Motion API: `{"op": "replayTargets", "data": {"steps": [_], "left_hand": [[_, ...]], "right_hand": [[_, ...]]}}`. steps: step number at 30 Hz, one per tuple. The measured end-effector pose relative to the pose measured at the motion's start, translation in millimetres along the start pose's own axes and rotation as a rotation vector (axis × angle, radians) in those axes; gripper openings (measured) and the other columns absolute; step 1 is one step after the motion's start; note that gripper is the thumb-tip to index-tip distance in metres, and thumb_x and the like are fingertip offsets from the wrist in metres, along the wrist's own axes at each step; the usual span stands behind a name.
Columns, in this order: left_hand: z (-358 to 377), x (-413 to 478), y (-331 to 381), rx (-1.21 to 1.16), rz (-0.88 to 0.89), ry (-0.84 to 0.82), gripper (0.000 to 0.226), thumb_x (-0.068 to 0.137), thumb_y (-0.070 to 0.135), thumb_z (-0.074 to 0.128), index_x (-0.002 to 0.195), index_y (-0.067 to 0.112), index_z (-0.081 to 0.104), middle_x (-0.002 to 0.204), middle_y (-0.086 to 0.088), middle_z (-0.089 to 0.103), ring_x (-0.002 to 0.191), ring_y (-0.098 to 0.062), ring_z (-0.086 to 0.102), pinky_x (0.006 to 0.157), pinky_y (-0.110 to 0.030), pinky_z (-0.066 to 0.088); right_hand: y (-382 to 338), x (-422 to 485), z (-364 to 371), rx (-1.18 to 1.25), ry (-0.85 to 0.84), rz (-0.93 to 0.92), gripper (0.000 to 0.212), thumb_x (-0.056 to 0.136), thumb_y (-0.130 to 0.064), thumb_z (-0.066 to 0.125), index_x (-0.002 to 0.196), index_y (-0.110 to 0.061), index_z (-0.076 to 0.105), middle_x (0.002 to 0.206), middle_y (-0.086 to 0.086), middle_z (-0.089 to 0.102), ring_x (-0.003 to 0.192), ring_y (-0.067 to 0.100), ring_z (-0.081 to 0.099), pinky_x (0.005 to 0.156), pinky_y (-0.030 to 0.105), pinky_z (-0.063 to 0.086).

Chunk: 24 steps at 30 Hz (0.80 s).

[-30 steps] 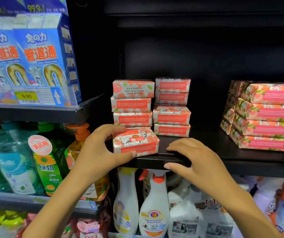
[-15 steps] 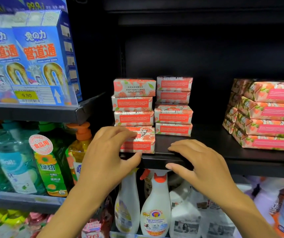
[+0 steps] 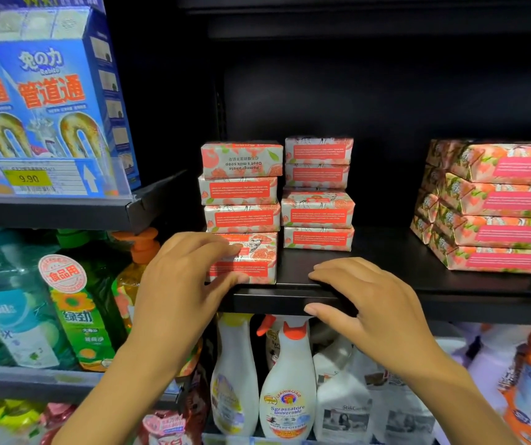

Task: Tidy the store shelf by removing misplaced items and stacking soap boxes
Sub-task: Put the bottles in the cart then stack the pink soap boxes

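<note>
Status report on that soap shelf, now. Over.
Left hand grips front soap box, low before left stack. Right hand holds shelf edge. Nothing in the way.

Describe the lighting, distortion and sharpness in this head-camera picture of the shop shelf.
Head view: light falls from the front, so the soap stacks are bright while the bay's back wall is near black; wide-angle bending tilts the blue boxes at left; small print on the stacks' red labels is too soft to read.
</note>
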<state>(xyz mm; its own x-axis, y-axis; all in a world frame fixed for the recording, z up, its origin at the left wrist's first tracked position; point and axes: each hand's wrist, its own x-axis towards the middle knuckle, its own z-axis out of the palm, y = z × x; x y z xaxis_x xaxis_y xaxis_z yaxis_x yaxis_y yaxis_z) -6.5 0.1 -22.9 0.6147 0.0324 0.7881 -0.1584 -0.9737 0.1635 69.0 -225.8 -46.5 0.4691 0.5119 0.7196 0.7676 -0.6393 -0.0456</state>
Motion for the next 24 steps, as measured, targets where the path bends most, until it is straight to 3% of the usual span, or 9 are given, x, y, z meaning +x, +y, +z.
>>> {"op": "replayTargets", "data": {"steps": [12, 15, 18, 21, 24], "left_hand": [[11, 12, -4, 0.005, -0.064, -0.057, 0.034, 0.07, 0.029, 0.08, 0.099, 0.013, 0.071, 0.1, -0.003, 0.069, 0.098, -0.025, 0.061, 0.079, -0.029, 0.041], [15, 10, -5, 0.021, -0.037, -0.032, 0.038, 0.07, 0.027, 0.081, 0.104, 0.013, 0.07, 0.104, -0.003, 0.068, 0.101, -0.025, 0.06, 0.083, -0.028, 0.039], [16, 5, 0, -0.012, 0.017, 0.076, 0.038, 0.075, 0.029, 0.078, 0.107, 0.01, 0.069, 0.109, -0.005, 0.065, 0.105, -0.023, 0.057, 0.089, -0.023, 0.037], [17, 0, 12, -0.113, 0.086, 0.143, 0.026, 0.078, 0.032, 0.071, 0.092, 0.01, 0.07, 0.095, -0.001, 0.066, 0.092, -0.017, 0.057, 0.081, -0.023, 0.042], [25, -6, 20, -0.197, 0.093, 0.075, 0.027, 0.082, 0.042, 0.064, 0.082, 0.016, 0.07, 0.082, 0.005, 0.066, 0.08, -0.012, 0.058, 0.071, -0.025, 0.043]], "right_hand": [[-2, 3, -4, 0.035, -0.059, 0.006, 0.045, 0.08, -0.057, 0.046, 0.104, -0.026, 0.068, 0.102, -0.013, 0.066, 0.095, 0.005, 0.059, 0.074, 0.017, 0.044], [-3, 11, -13, 0.284, -0.042, 0.107, 0.047, 0.077, -0.058, 0.054, 0.112, -0.029, 0.064, 0.11, -0.02, 0.062, 0.104, -0.003, 0.053, 0.082, 0.012, 0.044], [-3, 28, -20, 0.421, 0.121, 0.16, 0.045, 0.079, -0.04, 0.07, 0.12, -0.024, 0.059, 0.114, -0.024, 0.055, 0.107, -0.012, 0.048, 0.09, 0.003, 0.036], [6, 53, -20, 0.258, 0.124, 0.176, 0.052, 0.081, -0.029, 0.07, 0.128, -0.016, 0.053, 0.126, -0.006, 0.054, 0.116, 0.004, 0.048, 0.099, 0.017, 0.04], [16, 71, -15, 0.052, -0.052, 0.209, 0.065, 0.082, -0.031, 0.068, 0.139, -0.018, 0.039, 0.141, 0.001, 0.044, 0.129, 0.016, 0.04, 0.106, 0.032, 0.035]]}}
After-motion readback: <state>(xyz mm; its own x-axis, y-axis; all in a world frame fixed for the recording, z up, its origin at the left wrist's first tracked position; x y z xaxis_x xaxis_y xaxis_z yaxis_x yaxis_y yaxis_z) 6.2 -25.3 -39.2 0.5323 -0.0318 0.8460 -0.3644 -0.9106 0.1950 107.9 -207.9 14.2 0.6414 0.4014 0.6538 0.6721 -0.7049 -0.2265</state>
